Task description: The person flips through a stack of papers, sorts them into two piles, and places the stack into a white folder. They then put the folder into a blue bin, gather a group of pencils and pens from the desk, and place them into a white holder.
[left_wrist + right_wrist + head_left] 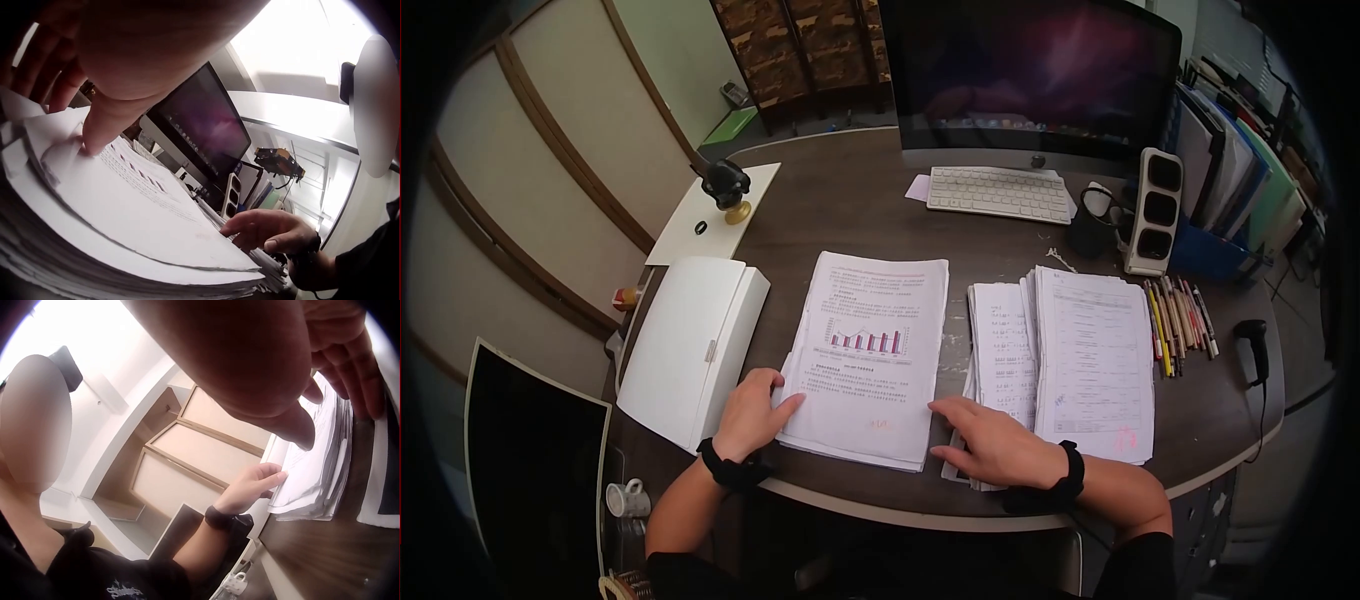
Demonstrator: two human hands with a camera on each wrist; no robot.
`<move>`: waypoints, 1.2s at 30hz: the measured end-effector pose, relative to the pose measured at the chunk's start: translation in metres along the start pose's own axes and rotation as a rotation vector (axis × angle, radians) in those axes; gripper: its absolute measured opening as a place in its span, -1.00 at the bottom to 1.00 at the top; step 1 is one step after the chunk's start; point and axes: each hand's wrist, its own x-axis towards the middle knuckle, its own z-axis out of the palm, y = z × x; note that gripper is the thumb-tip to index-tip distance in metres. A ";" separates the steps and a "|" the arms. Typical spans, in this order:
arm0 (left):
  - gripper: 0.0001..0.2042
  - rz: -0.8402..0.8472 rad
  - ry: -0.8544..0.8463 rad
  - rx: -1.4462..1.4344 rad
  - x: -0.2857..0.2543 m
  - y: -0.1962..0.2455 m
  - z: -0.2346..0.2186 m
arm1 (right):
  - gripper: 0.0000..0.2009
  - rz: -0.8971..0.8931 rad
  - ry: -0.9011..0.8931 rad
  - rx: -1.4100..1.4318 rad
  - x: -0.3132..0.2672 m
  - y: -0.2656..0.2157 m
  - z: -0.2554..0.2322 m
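A thick stack of printed sheets (865,370), the top one bearing a bar chart, lies on the desk in the head view. My left hand (752,412) rests at its left edge, thumb on the top sheet; in the left wrist view that thumb (106,128) touches the paper (144,212). On the stack's right side my right hand (995,440) is held with fingers extended near the edge; whether they touch it I cannot tell. In the right wrist view its fingers (365,381) are loosely extended beside the pile (312,469).
Two more paper piles (1095,360) lie at the right, beside pens and pencils (1180,325). A white box (695,350) stands at the left. Behind are a keyboard (998,194), a monitor (1035,80) and a power strip (1154,212). A mug (628,498) is at the lower left.
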 end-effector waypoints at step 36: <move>-0.40 -0.078 -0.304 0.309 -0.002 0.031 -0.014 | -0.50 -0.040 0.043 -0.456 0.018 -0.024 0.044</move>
